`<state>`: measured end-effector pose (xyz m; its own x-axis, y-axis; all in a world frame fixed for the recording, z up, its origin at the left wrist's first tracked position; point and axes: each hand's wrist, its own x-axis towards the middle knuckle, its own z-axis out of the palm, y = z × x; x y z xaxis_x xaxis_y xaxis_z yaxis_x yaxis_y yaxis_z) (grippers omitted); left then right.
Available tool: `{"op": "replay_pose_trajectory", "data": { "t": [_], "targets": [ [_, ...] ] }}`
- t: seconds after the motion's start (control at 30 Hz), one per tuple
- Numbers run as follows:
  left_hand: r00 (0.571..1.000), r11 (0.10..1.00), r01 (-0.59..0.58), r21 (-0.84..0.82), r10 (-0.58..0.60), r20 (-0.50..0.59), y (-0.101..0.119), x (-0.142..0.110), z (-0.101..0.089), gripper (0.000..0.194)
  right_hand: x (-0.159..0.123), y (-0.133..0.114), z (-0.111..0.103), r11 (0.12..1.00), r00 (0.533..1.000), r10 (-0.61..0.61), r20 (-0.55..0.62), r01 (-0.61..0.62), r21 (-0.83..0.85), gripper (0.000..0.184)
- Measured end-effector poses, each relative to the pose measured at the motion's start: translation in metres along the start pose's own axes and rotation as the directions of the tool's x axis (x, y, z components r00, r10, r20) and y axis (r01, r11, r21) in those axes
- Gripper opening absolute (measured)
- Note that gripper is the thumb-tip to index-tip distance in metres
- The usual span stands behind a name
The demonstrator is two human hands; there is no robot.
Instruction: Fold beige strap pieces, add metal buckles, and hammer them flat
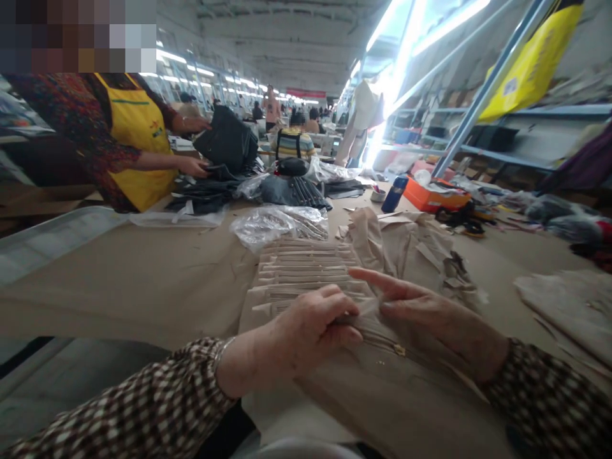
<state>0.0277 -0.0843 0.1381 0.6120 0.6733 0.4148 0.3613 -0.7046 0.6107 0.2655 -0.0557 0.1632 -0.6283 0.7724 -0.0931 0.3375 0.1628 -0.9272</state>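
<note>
My left hand (306, 325) is closed in a pinch at the edge of a beige garment piece (382, 389), which drapes down toward me. A zipper with a small brass-coloured pull (400, 350) runs along that piece, just right of my left fingertips. To its right, my right hand (430, 319) is held over the cloth with the index finger stretched out and apart from the thumb; its lower fingers are partly hidden. Beyond both hands lies a row of overlapping beige fabric pieces (306, 268) with folded edges.
Crumpled beige cloth (406, 248) and a clear plastic bag (272, 226) lie past the row. Farther back are a blue bottle (394, 194), an orange box (435, 194) and dark garment pieces (291, 191). A co-worker in a yellow apron (138, 134) handles dark cloth at left.
</note>
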Motion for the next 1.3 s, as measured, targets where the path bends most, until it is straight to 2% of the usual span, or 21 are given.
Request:
{"op": "replay_pose_trajectory", "data": {
  "t": [0.07,0.1,0.17,0.23,0.27,0.3,0.33,0.37,0.43,0.47,0.53,0.63,0.73,0.83,0.93,1.03,1.13,1.2,1.27,1.3],
  "targets": [
    [0.994,0.994,0.045,0.101,-0.055,0.093,0.008,-0.015,0.005,0.022,-0.008,0.005,0.013,0.972,0.998,-0.058,-0.029,0.049,-0.229,0.049],
    [0.985,0.985,0.054,0.165,-0.079,0.15,0.014,-0.022,0.004,0.02,-0.014,0.004,0.02,0.922,0.989,-0.137,-0.052,0.108,-0.372,0.045],
    [0.963,0.968,0.039,0.248,-0.102,0.248,0.031,-0.034,-0.002,0.017,-0.029,-0.004,0.037,0.738,0.931,-0.364,-0.033,0.267,-0.62,0.036],
    [0.957,0.962,0.013,0.273,-0.091,0.275,0.048,-0.045,-0.012,0.012,-0.045,-0.017,0.054,0.544,0.847,-0.526,0.079,0.406,-0.734,0.033],
    [0.961,0.96,0.001,0.281,-0.078,0.264,0.055,-0.05,-0.018,0.011,-0.053,-0.023,0.062,0.492,0.819,-0.56,0.125,0.449,-0.746,0.035],
    [0.965,0.958,-0.007,0.288,-0.069,0.253,0.061,-0.055,-0.023,0.012,-0.06,-0.027,0.069,0.482,0.814,-0.564,0.141,0.463,-0.744,0.037],
    [0.967,0.956,-0.009,0.294,-0.067,0.245,0.065,-0.059,-0.027,0.013,-0.066,-0.028,0.074,0.511,0.832,-0.54,0.13,0.446,-0.735,0.036],
    [0.969,0.953,0.0,0.303,-0.075,0.234,0.067,-0.063,-0.03,0.014,-0.071,-0.027,0.076,0.566,0.869,-0.483,0.105,0.401,-0.72,0.028],
    [0.972,0.952,0.043,0.303,-0.11,0.209,0.064,-0.069,-0.034,0.014,-0.073,-0.017,0.074,0.689,0.953,-0.295,0.073,0.265,-0.675,0.007],
    [0.971,0.952,0.076,0.295,-0.139,0.197,0.058,-0.069,-0.034,0.013,-0.07,-0.009,0.069,0.734,0.981,-0.18,0.075,0.185,-0.654,0.008],
    [0.955,0.941,0.19,0.281,-0.243,0.168,0.039,-0.067,-0.033,0.013,-0.057,0.009,0.054,0.778,0.997,-0.013,0.076,0.058,-0.625,0.023],
    [0.888,0.89,0.366,0.272,-0.421,0.185,-0.003,-0.056,-0.028,0.025,-0.022,0.042,0.028,0.791,0.997,0.067,0.034,-0.032,-0.612,0.035],
    [0.83,0.832,0.431,0.35,-0.518,0.209,-0.047,-0.042,-0.017,0.027,0.018,0.08,0.013,0.757,0.995,0.096,-0.005,-0.076,-0.649,0.033],
    [0.766,0.717,0.452,0.53,-0.617,0.181,-0.078,-0.032,-0.001,0.027,0.046,0.113,0.013,0.644,0.995,0.086,-0.042,-0.088,-0.76,0.031],
    [0.724,0.645,0.451,0.617,-0.669,0.169,-0.091,-0.027,0.008,0.03,0.061,0.13,0.021,0.571,0.994,0.097,-0.051,-0.098,-0.815,0.03],
    [0.706,0.626,0.434,0.648,-0.683,0.187,-0.089,-0.022,0.01,0.032,0.067,0.126,0.026,0.523,0.99,0.132,-0.059,-0.12,-0.844,0.028],
    [0.717,0.587,0.338,0.736,-0.667,0.203,-0.075,-0.015,0.016,0.022,0.068,0.113,0.028,0.503,0.988,0.152,-0.034,-0.107,-0.858,0.027],
    [0.783,0.551,0.226,0.803,-0.594,0.187,-0.065,-0.012,0.028,0.019,0.067,0.106,0.029,0.499,0.989,0.149,-0.008,-0.082,-0.863,0.027],
    [0.857,0.603,0.085,0.793,-0.45,0.25,-0.058,-0.012,0.046,0.025,0.067,0.104,0.031,0.491,0.991,0.134,-0.011,-0.077,-0.868,0.026],
    [0.873,0.65,0.02,0.76,-0.382,0.304,-0.056,-0.014,0.056,0.03,0.066,0.104,0.032,0.487,0.991,0.128,-0.024,-0.084,-0.869,0.026]
  ]
}}
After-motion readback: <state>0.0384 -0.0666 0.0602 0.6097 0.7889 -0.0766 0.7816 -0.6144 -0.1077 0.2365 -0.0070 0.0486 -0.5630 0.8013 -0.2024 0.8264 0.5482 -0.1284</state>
